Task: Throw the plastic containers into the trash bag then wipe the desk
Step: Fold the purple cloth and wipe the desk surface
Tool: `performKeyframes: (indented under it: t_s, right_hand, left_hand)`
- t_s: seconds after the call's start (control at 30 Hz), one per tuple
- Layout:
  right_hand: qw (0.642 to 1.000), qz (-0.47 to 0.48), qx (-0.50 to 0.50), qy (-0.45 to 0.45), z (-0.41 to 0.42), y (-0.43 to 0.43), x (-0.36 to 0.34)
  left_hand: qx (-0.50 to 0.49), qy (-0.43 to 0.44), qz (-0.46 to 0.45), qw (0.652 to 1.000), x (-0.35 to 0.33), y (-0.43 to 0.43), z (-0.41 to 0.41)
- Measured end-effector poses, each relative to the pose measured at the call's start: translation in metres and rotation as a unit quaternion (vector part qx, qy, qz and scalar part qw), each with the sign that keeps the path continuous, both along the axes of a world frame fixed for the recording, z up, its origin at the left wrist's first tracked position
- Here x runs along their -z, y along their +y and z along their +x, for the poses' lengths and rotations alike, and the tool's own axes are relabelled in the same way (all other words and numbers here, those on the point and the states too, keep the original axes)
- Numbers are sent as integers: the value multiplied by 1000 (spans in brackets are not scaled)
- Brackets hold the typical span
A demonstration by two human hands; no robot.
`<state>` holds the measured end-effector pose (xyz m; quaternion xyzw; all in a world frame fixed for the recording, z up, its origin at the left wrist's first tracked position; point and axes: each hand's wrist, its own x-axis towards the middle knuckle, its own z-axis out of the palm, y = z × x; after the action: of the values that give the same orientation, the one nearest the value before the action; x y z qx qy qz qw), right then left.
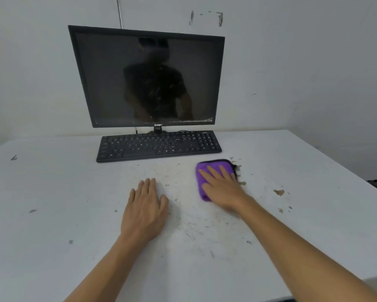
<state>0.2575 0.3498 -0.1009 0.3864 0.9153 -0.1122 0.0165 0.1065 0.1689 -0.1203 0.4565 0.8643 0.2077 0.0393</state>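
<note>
A folded purple cloth (pixel 213 166) lies on the white desk (pixel 52 192), just in front of the keyboard's right end. My right hand (pixel 222 186) presses flat on the cloth, fingers spread and pointing away from me. My left hand (pixel 145 210) rests palm-down on the bare desk to the left of it, holding nothing. No plastic containers or trash bag are in view. Brown specks and chipped patches (pixel 279 192) mark the desk around and to the right of the cloth.
A black keyboard (pixel 159 144) sits at the back middle of the desk with a dark monitor (pixel 146 77) standing behind it against the wall. The desk's right edge (pixel 357 177) runs diagonally; something dark shows beyond it.
</note>
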Motion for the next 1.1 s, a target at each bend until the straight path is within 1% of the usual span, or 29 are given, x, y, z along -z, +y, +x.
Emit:
performKeyframes:
  t_s: [0.13, 0.2, 0.27, 0.37, 0.43, 0.5, 0.57, 0.63, 0.73, 0.8, 0.87, 0.93, 1.0, 1.1]
  right_hand:
    - [999, 5, -42, -6, -61, -29, -2]
    - [997, 12, -80, -3, -68, -52, 0]
    - [992, 19, -120, 20, -54, -76, 2]
    - [982, 31, -178, 50, -7, -100, 9]
    - [979, 32, -198, 42, 34, -102, 13]
    - [982, 24, -182, 32, 72, -88, 11]
    - [992, 11, -128, 17, 98, -60, 5]
    - [998, 6, -64, 4, 99, -31, 1]
    - [1000, 0, -4, -1, 58, -1, 4]
    - [1000, 4, 8, -5, 11, 5, 7]
    - [1000, 2, -1, -10, -35, -1, 5]
    - [999, 4, -33, -13, -71, -17, 1]
    - [995, 18, -93, -18, -89, -41, 0]
    - [981, 32, -194, 0, -77, -82, 3]
  left_hand:
    - [0, -31, 36, 999, -4, 1, 2]
    - [14, -11, 12, 1000, -3, 1, 0]
    - [27, 8, -2, 1000, -1, -1, -1]
    - [18, -44, 47, 998, -1, -4, -1]
    - [18, -67, 75, 995, -1, -4, -2]
    - [21, -76, 83, 993, 1, -5, -4]
    - [24, -75, 73, 994, 3, -6, -3]
    - [30, -75, 63, 995, 2, -6, -3]
    - [31, -68, 68, 995, -1, -4, 1]
    - [29, -60, 75, 995, -2, -3, 2]
    - [24, -70, 85, 994, -2, -3, 3]
    - [17, -85, 98, 991, -2, -2, 2]
    - [10, -102, 116, 988, -3, -1, 0]
    - [-3, -144, 155, 977, -4, -2, -2]
